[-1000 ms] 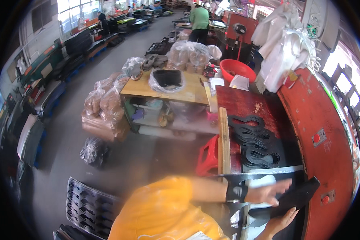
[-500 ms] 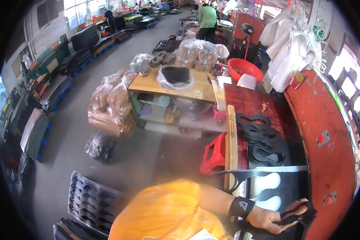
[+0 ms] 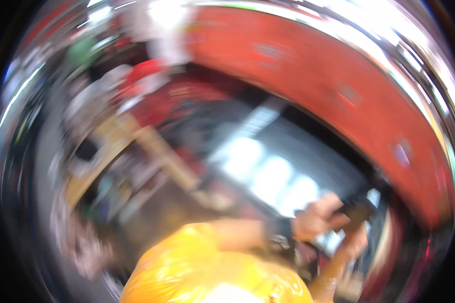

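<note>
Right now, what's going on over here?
Someone in a bright orange-yellow shirt has a dark, flat-looking piece between their left hand and right hand, both bare; a black wristband circles the left wrist. Beyond them stretches a dark work surface with white rounded shapes, alongside a long red-orange panel. Blur hides the exact grip.

- Dark bench [image 3: 313, 144]: flat; white rounded patches [image 3: 273, 177] show in a row on it — blur hides their nature.
- Dark red board [image 3: 202, 91]: adjoins the bench beyond a pale strip [image 3: 260, 118]; carries dark pieces [image 3: 192, 123], outlines blurred.
- Wooden table [image 3: 114, 130]: stands to the left; carries a dark item [image 3: 87, 150] — blurred, pale around its edges.
</note>
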The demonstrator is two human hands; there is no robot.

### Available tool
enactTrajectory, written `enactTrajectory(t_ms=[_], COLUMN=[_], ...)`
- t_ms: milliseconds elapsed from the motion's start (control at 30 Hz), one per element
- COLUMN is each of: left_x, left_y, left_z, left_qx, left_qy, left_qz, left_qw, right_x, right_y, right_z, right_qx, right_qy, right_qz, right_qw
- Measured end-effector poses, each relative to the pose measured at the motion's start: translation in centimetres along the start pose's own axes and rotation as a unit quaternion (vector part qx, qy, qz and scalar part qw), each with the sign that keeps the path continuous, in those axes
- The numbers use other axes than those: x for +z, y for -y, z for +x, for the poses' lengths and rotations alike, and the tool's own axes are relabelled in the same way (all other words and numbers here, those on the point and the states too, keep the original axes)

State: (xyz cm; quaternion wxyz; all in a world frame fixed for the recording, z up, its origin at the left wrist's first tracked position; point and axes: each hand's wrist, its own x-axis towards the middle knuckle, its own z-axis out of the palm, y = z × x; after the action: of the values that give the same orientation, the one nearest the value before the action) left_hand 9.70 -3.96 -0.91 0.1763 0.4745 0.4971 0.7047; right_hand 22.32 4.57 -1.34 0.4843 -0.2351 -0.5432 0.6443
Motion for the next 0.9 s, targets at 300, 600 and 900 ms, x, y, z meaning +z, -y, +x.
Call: enactTrajectory(t_ms=[300, 600, 900], left_x=[10.8, 9.4, 0.6], left_y=[2.1, 5.1, 0.8], left_z=[-0.8, -0.4, -2.3], left_qx=[-0.240, -0.231, -0.313], left_qy=[0.317, 0.344, 0.258], left_qz=[-0.181, -0.201, -0.101], left_qw=[0.900, 0.888, 0.909], right_x=[-17.8, -30.7, -26.8], right_y=[-2.0, -13.3, -0.8], right_z=[-16.3, -31.8, -3.4], right_qx=[-0.098, 0.530, -0.115], right_qy=[-0.385, -0.330, -0.356], right_qz=[0.062, -0.119, -0.195], right_qw=[0.916, 0.772, 0.907])
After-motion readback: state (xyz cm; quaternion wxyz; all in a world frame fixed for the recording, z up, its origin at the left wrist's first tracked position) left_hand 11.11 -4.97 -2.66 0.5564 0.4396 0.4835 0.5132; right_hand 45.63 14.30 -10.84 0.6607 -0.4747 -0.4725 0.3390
